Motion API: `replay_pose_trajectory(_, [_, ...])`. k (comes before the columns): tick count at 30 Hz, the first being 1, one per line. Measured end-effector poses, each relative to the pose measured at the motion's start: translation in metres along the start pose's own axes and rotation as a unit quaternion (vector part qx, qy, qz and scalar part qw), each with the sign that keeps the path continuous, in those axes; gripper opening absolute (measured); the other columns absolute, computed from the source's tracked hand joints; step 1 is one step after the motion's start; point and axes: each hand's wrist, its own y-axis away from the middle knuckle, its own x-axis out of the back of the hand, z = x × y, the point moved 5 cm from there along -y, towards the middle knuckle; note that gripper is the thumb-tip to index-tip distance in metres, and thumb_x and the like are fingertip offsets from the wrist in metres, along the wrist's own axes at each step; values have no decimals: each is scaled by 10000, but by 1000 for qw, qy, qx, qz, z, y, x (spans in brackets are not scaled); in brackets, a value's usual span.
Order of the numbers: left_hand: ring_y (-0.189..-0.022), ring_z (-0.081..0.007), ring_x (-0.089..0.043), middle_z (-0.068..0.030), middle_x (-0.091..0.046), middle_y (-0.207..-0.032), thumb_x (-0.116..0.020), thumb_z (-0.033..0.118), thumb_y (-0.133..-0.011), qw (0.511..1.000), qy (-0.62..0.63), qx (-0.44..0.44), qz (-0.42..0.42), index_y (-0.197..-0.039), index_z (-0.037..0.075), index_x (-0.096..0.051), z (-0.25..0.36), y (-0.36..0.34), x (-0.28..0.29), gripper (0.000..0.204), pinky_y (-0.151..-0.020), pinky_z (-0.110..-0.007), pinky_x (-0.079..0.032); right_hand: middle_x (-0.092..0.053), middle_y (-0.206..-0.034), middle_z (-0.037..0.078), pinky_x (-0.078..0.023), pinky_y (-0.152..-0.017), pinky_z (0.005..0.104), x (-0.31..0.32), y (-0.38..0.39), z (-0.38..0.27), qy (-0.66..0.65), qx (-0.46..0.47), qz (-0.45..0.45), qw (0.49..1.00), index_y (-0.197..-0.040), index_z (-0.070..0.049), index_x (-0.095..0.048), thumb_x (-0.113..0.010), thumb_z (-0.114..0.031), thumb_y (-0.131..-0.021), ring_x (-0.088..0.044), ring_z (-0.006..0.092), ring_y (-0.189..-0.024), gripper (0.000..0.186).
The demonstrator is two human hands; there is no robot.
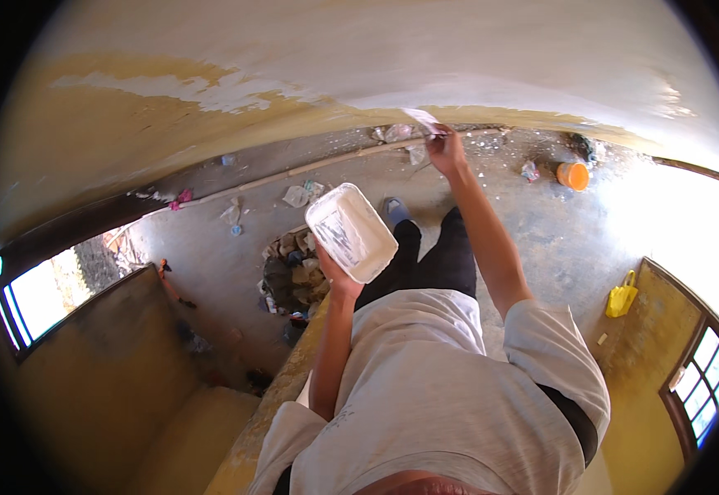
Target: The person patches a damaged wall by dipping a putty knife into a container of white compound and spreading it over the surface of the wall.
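Facing patchy wall (211, 91) above littered floor (524, 219), left grip (341, 279) around white tub (353, 235), right grip (445, 150) on flat tool (422, 120).

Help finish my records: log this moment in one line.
left hand: holds rectangular tub | right hand: holds flat spreader | wall: patchy white, yellow

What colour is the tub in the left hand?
The tub is off-white; the head view shows it best.

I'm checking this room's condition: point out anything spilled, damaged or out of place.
The wall looks unevenly coated, white patches against yellow. The floor is flecked white near the wall, and a rubbish heap lies left of the person's legs, loose underfoot clutter.
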Motion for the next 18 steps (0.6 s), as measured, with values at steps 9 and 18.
replay_pose_trajectory(9, [-1290,-303,-489,-83,-455,-1444,-372,610,-954,997,-23,-60,43,-1477,154,-345,17,26,29,694,-1062,-513,-414,-630,-763,125,-551,-576,288,-62,-120,123,-18,-77,-14,997,-878,5,-563,-503,-86,-903,-621,213,-645,112])
replay_pose_trajectory(18, [-1275,-297,-504,-69,-487,-1418,-379,597,-960,998,-11,-48,33,-1467,170,-369,2,29,27,663,-1059,-505,-415,-564,-757,114,-518,-613,292,-41,-98,6,-92,17,-44,995,-872,31,-489,-389,-39,-934,-564,202,-668,137])
